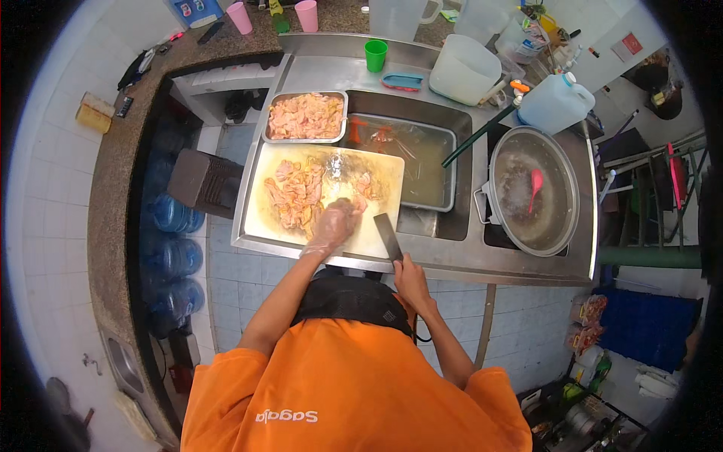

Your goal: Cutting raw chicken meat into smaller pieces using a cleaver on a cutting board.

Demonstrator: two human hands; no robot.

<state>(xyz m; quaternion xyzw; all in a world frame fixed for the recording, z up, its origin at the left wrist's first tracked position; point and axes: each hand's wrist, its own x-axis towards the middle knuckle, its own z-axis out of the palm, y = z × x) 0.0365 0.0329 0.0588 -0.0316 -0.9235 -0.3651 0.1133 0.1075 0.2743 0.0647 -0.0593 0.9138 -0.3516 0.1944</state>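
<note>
My left hand (334,226), in a clear plastic glove, rests over a white cutting board (370,237). Its fingers curl down beside a small piece of raw chicken (360,204); whether they grip it is hidden. My right hand (411,279) holds the handle of a cleaver (387,236), its blade slanting over the board's near right edge. A pile of raw chicken pieces (295,195) covers the board's left part, and a few more pieces (365,183) lie to the right. Behind the board, a metal tray (305,140) is full of cut chicken.
Right of the board, a sink (464,186) holds a grey tub (451,144) of cloudy water under a green hose (480,135). Farther right stands a large pot (508,226) of liquid with a red ladle (535,183). A green cup (375,55) and plastic containers (464,69) line the back.
</note>
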